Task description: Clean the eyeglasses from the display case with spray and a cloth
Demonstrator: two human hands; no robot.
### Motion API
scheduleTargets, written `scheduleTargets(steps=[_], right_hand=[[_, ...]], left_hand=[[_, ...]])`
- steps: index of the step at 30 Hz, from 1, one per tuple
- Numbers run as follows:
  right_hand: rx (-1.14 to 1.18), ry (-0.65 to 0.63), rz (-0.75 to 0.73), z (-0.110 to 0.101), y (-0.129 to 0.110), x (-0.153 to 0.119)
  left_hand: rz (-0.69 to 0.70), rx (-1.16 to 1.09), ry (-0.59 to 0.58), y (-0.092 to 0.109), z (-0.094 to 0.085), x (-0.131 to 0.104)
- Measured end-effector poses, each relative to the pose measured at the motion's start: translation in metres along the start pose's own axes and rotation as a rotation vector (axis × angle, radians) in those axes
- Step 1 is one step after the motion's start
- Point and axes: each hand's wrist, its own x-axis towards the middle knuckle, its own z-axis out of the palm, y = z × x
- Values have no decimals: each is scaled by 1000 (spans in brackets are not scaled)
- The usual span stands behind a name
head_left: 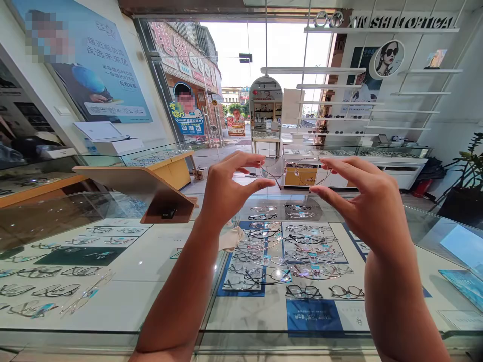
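A pair of thin-rimmed eyeglasses [286, 171] is held up in front of me, above the glass counter, with its lenses side by side. My left hand [236, 178] grips the left lens at its edge, the fingertips at the top and the thumb below. On the other side, my right hand [356, 188] has the right lens edge between fingers and thumb in the same way. Below the hands, a beige cloth [232, 239] lies on the counter near my left forearm.
Under the glass top [166, 281] lie several rows of eyeglass frames [304, 291] on white and blue boards. A tilted wooden-edged stand [151, 193] is on the left of the counter. Farther off are an arched mirror [266, 115], wall shelves [328, 86] and a potted plant [466, 171].
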Motion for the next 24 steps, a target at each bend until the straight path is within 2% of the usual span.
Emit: scheduleTargets(steps=[9, 24], right_hand=[[13, 0, 12, 0, -1, 0], [0, -96, 60, 6, 5, -1]], left_hand=[[-14, 1, -21, 1, 0, 0], [124, 178, 104, 18, 4, -6]])
